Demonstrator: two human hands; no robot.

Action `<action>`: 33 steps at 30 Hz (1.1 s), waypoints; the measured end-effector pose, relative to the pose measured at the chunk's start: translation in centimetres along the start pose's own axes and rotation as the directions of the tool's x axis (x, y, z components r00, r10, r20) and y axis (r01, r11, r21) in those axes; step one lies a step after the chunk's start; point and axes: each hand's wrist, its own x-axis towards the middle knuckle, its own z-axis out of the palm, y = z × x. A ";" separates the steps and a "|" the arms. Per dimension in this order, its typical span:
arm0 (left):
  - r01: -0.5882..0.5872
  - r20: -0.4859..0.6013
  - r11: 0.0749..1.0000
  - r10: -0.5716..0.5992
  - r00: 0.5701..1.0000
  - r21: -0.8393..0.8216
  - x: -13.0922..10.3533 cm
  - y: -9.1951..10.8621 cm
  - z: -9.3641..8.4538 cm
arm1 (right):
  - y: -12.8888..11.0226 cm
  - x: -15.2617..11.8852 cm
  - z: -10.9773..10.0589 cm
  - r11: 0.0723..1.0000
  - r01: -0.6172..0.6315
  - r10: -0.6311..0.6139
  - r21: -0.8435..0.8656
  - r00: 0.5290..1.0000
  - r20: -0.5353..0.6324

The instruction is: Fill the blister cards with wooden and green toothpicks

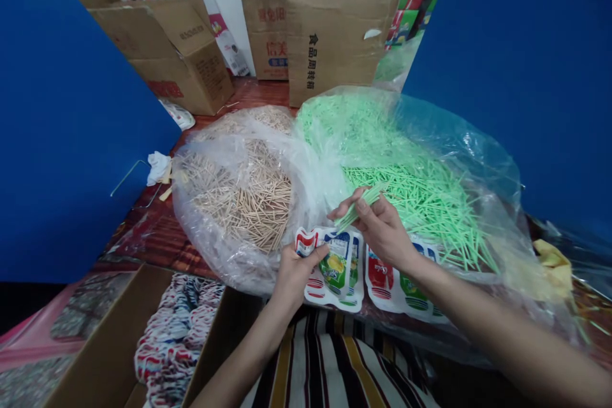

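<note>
My left hand (299, 268) grips printed soda-bottle pouches (337, 271), thumb laid over the green Sprite picture on the top one. In my right hand (380, 223) is a bunch of thin green sticks (358, 207), pinched between thumb and fingers just above those pouches. More printed pouches (382, 277), with a red cola picture and a green one, lie under my right wrist. Beyond that hand a clear plastic bag spills a heap of green sticks (415, 197). To its left, a second clear bag holds a pile of tan sticks (261, 210).
A cardboard box (122, 319) at lower left holds bundled printed pouches (179, 331). Cardboard cartons (342, 44) stand along the back, with another open box (176, 51) at back left. Blue panels (540, 44) flank both sides. A yellow cloth (552, 268) lies at right.
</note>
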 end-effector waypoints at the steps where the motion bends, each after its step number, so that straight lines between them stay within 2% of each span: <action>1: 0.011 -0.007 1.000 -0.011 1.000 -0.015 0.0 0.1 0.1 | 0.2 -0.1 0.0 1.000 0.003 -0.003 -0.019 1.000 0.009; 6: 0.033 -0.046 0.998 -0.036 0.998 -0.058 -0.2 0.5 0.3 | 0.4 -0.5 0.3 0.984 0.034 -0.027 -0.178 0.999 0.042; 12: 0.008 -0.028 0.997 -0.010 1.000 -0.071 -0.2 0.6 0.1 | 0.4 -0.6 0.4 0.951 0.043 -0.029 -0.307 0.998 0.051; 20: -0.103 -0.014 0.989 0.105 0.994 0.106 0.3 0.1 -0.5 | 0.5 -0.6 0.5 0.927 -0.063 0.106 -0.370 0.990 0.097; 24: -0.129 -0.014 0.975 0.134 0.991 0.181 0.4 0.0 -0.9 | 0.3 -0.5 0.6 0.943 -0.126 0.170 -0.307 0.978 0.121; 29: -0.128 0.011 0.971 0.129 0.992 0.204 0.3 0.1 -1.2 | 0.2 -0.3 0.9 0.968 -0.073 0.100 -0.240 0.990 0.102; 31: -0.113 0.006 0.972 0.114 0.993 0.204 0.3 0.2 -1.1 | 0.2 -0.4 0.9 0.961 -0.013 0.041 -0.275 0.994 0.098; 33: -0.102 -0.012 0.977 0.106 0.994 0.188 0.1 0.4 -1.1 | 0.1 -0.5 0.7 0.923 0.044 0.002 -0.383 0.993 0.119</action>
